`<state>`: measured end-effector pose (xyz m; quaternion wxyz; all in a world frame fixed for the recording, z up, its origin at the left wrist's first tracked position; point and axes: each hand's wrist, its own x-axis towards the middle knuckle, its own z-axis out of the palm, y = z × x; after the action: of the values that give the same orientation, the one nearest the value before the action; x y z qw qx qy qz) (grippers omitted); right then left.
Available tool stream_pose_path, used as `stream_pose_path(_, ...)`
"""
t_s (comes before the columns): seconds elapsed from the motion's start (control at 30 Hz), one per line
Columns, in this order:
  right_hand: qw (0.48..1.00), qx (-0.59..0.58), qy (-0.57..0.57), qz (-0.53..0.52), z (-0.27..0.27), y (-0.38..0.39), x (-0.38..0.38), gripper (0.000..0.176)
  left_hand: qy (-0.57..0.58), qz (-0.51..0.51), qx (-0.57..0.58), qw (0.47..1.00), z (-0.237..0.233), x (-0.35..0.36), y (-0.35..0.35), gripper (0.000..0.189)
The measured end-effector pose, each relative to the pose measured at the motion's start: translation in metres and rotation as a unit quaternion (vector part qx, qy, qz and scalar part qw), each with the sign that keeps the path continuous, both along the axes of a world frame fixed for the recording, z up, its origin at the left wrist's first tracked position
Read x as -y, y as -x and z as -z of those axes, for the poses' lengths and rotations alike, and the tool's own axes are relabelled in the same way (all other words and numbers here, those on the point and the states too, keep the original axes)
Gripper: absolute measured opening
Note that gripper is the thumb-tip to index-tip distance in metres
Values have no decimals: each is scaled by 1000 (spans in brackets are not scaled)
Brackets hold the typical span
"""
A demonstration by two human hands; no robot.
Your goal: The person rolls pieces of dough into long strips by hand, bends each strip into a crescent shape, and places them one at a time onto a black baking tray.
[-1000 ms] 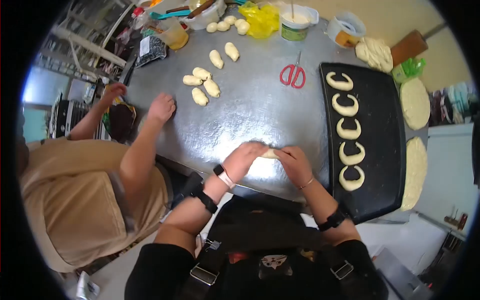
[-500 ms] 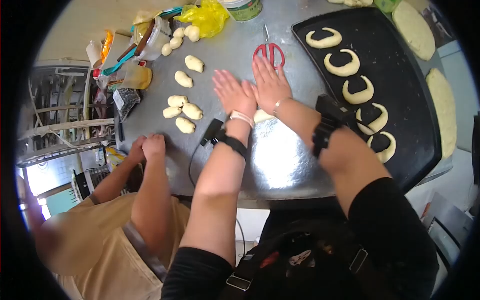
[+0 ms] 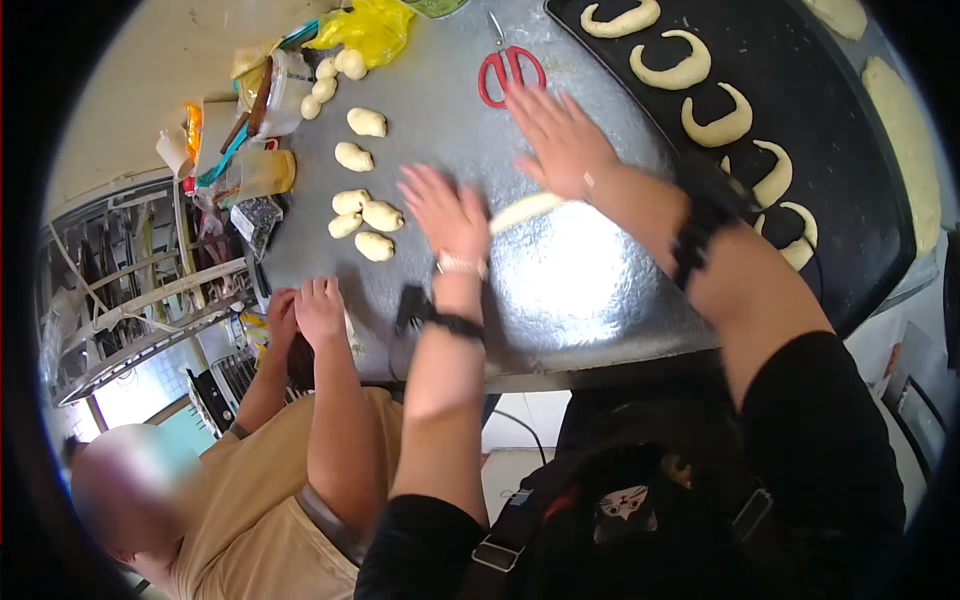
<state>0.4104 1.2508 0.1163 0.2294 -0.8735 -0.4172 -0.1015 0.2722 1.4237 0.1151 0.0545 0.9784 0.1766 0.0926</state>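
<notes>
Far left: a co-worker's hands (image 3: pixel 305 305) sit together at the edge of the steel table (image 3: pixel 570 290), which is shiny and scuffed. Next along are the dough lumps (image 3: pixel 362 215), small smooth pale ovals, loosely clustered, some touching.

My left hand (image 3: pixel 445 212) is flat, palm down, fingers spread, over the left end of the dough rope (image 3: pixel 527 208). The rope is a thin pale cylinder, slightly tilted, lying on bare steel between my hands. My right hand (image 3: pixel 560 140) is also flat and spread, with its heel on the rope's right end.

The red-handled scissors (image 3: pixel 510 68) are just beyond my right fingertips. Right of that is a black tray (image 3: pixel 850 200), matte, holding a row of dough crescents (image 3: pixel 685 70). Flat dough rounds (image 3: pixel 905 130) lie past the tray's far edge.
</notes>
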Motion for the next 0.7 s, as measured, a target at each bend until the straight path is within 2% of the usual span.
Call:
stream_pose_path(0.03,997,-55,27,-43,-2,23,27,78,12,42,-70,997,-10,13,29,82)
stream_pose_path(0.07,989,-107,52,-84,-9,61,68,79,46,32,-105,993,-17,36,75,83)
stream_pose_path(0.1,966,-186,156,-85,-27,93,101,81,79,23,-133,988,-20,61,118,83)
stream_pose_path(0.13,952,-241,178,-63,-36,126,130,85,87,10,-164,983,-29,81,152,83)
stream_pose_path(0.17,952,-240,183,-46,-36,136,138,85,95,-2,-195,976,-35,91,170,83)
stream_pose_path(0.23,952,-237,195,-6,-28,145,146,85,27,-30,-158,987,-23,68,142,81)
stream_pose_path(0.27,959,-226,165,48,-27,121,123,84,-8,-44,-142,989,-18,50,122,80)
stream_pose_path(0.33,985,-138,70,81,-14,54,73,83,-66,-54,-39,996,-15,3,55,76)
stream_pose_path(0.4,996,-72,-16,58,-2,-7,27,84,-33,-65,116,991,2,-44,4,72)
stream_pose_path(0.5,998,-64,11,25,-2,-4,33,85,-4,18,18,1000,0,-39,30,72)
stream_pose_path(0.53,993,-99,65,12,-7,23,54,85,15,45,-65,997,-15,-17,61,73)
stream_pose_path(0.63,951,-237,196,10,-38,130,140,89,86,-8,-129,988,-10,35,170,80)
stream_pose_path(0.67,930,-291,224,17,-51,148,153,91,107,-35,-185,976,-27,52,182,80)
stream_pose_path(0.7,940,-266,214,29,-47,139,150,91,89,-39,-164,982,-24,48,175,79)
